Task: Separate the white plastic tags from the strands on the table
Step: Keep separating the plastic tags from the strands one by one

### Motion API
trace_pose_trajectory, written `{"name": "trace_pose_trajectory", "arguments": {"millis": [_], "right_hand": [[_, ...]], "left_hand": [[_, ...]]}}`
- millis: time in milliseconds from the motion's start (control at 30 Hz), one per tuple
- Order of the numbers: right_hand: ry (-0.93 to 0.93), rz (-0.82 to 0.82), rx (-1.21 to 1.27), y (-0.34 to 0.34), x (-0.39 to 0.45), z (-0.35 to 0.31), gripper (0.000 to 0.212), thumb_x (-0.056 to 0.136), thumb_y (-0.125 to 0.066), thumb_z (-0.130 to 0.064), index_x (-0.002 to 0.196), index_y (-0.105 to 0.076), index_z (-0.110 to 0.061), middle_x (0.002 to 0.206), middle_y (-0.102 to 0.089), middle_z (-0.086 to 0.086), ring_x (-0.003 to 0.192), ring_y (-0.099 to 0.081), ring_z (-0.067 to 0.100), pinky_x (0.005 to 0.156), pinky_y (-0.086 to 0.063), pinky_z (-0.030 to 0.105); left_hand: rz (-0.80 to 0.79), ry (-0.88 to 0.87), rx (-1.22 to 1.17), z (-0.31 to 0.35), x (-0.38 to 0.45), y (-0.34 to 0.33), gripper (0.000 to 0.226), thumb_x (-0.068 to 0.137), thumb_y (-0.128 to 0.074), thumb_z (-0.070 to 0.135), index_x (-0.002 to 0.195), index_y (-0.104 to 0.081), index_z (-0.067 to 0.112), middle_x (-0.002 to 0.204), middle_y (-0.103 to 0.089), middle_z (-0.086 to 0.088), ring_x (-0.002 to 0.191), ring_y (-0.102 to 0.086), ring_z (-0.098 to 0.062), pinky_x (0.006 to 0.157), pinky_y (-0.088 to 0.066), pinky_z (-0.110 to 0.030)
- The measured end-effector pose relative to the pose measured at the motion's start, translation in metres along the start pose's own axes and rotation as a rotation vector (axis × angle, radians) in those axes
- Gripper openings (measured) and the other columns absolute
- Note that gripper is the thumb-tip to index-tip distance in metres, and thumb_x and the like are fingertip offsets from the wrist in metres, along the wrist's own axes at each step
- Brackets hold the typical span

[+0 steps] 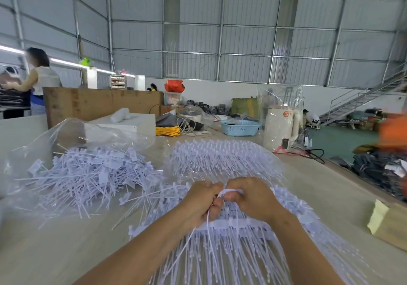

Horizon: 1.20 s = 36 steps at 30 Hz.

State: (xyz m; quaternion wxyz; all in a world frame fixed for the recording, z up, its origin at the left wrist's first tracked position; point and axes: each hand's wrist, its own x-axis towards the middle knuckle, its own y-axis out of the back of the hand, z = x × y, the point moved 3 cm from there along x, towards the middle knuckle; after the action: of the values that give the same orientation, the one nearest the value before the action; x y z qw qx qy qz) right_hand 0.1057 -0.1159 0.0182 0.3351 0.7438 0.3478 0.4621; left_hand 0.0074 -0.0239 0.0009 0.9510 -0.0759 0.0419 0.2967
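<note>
My left hand [201,203] and my right hand [253,198] meet over a comb-like strip of joined white plastic tags [231,227] lying on the pale table [66,251]. Both hands are curled: the right pinches a white tag [230,191] at its head, and the left grips thin white strands [203,225] that trail down toward me. A loose heap of single separated tags [88,174] lies to the left. More joined strips [220,159] are stacked behind my hands.
A clear plastic bag [55,134] sits at the left behind the loose heap. Farther back stand a white box [132,123], yellow cord [167,130], a blue basket [240,127] and a bagged white kettle [280,126]. The table's right edge [352,174] drops to the floor. A person [39,79] works far left.
</note>
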Motion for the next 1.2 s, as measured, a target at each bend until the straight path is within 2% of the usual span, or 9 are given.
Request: {"name": "trace_pose_trajectory", "arguments": {"millis": [200, 400, 567, 633, 767, 867, 967, 1067, 1200], "right_hand": [[0.048, 0.105, -0.02, 0.004, 0.001, -0.009, 0.014, 0.09, -0.06, -0.031, 0.091, -0.07, -0.022, 0.089, -0.069, -0.005, 0.082, -0.059, 0.015, 0.072, -0.046, 0.03], [0.04, 0.037, 0.121, -0.003, 0.001, -0.006, 0.01, 0.086, -0.065, -0.027, 0.08, -0.07, -0.022, 0.077, -0.067, -0.006, 0.078, -0.061, 0.017, 0.075, -0.047, 0.032], [-0.232, 0.134, 0.142, 0.009, -0.014, 0.033, 0.034, 0.091, -0.058, -0.028, 0.059, -0.047, -0.028, 0.061, -0.05, -0.005, 0.067, -0.052, 0.02, 0.065, -0.041, 0.032], [-0.229, 0.244, 0.289, 0.019, -0.014, 0.03, 0.029, 0.09, -0.06, -0.028, 0.062, -0.054, -0.026, 0.06, -0.053, -0.005, 0.061, -0.053, 0.014, 0.064, -0.042, 0.031], [-0.133, 0.151, 0.359, 0.018, -0.004, -0.002, 0.016, 0.087, -0.064, -0.026, 0.077, -0.063, -0.013, 0.068, -0.056, -0.001, 0.063, -0.051, 0.013, 0.066, -0.043, 0.032], [-0.054, 0.055, 0.504, 0.018, -0.003, -0.016, 0.002, 0.089, -0.061, -0.011, 0.09, -0.059, -0.01, 0.087, -0.059, 0.006, 0.078, -0.051, 0.015, 0.072, -0.04, 0.026], [-0.063, -0.019, 0.579, 0.016, -0.007, -0.02, 0.017, 0.091, -0.057, -0.005, 0.102, -0.053, -0.017, 0.102, -0.059, 0.012, 0.087, -0.053, 0.016, 0.079, -0.043, 0.028], [-0.098, -0.032, 0.56, 0.012, -0.009, -0.018, 0.026, 0.089, -0.062, -0.009, 0.104, -0.047, -0.024, 0.092, -0.065, -0.001, 0.086, -0.06, 0.015, 0.081, -0.047, 0.028], [-0.135, 0.009, 0.48, 0.009, -0.008, -0.01, 0.029, 0.081, -0.072, -0.013, 0.095, -0.048, -0.022, 0.072, -0.065, -0.007, 0.074, -0.06, 0.008, 0.075, -0.048, 0.027]], "left_hand": [[-0.285, 0.217, -0.234, 0.015, -0.002, 0.009, 0.041, 0.1, -0.041, 0.022, 0.062, -0.051, 0.012, 0.036, -0.034, 0.007, 0.02, -0.027, -0.001, 0.022, -0.018, -0.011], [-0.318, 0.184, 0.056, 0.017, -0.004, 0.016, 0.031, 0.097, -0.045, 0.018, 0.066, -0.046, 0.014, 0.04, -0.033, 0.006, 0.023, -0.026, -0.002, 0.024, -0.016, -0.01], [-0.576, 0.084, -0.026, 0.037, -0.018, 0.029, 0.023, 0.082, -0.066, 0.031, 0.066, -0.059, 0.016, 0.04, -0.039, 0.006, 0.023, -0.03, -0.003, 0.024, -0.024, -0.011], [-0.471, 0.032, -0.145, 0.037, -0.012, 0.029, 0.028, 0.079, -0.067, 0.039, 0.078, -0.056, 0.013, 0.046, -0.042, 0.004, 0.029, -0.035, -0.005, 0.029, -0.029, -0.013], [-0.059, -0.145, -0.027, 0.014, 0.006, 0.03, 0.03, 0.093, -0.054, 0.037, 0.101, -0.054, 0.008, 0.06, -0.065, -0.003, 0.045, -0.059, -0.013, 0.041, -0.044, -0.018], [-0.018, -0.2, -0.025, 0.006, 0.008, 0.029, 0.024, 0.098, -0.049, 0.032, 0.096, -0.059, 0.01, 0.067, -0.065, -0.004, 0.044, -0.053, -0.011, 0.041, -0.04, -0.017], [-0.094, -0.202, -0.099, 0.01, 0.005, 0.016, 0.04, 0.097, -0.042, 0.045, 0.086, -0.059, 0.01, 0.065, -0.057, -0.005, 0.043, -0.043, -0.01, 0.04, -0.032, -0.019], [-0.18, -0.233, -0.046, 0.011, -0.001, 0.002, 0.042, 0.09, -0.048, 0.054, 0.08, -0.062, 0.015, 0.063, -0.052, -0.002, 0.046, -0.042, -0.01, 0.042, -0.029, -0.018], [-0.049, -0.376, 0.082, 0.004, -0.002, 0.0, 0.018, 0.089, -0.065, 0.026, 0.078, -0.058, 0.013, 0.054, -0.049, 0.003, 0.045, -0.042, -0.007, 0.044, -0.034, -0.017]]}}
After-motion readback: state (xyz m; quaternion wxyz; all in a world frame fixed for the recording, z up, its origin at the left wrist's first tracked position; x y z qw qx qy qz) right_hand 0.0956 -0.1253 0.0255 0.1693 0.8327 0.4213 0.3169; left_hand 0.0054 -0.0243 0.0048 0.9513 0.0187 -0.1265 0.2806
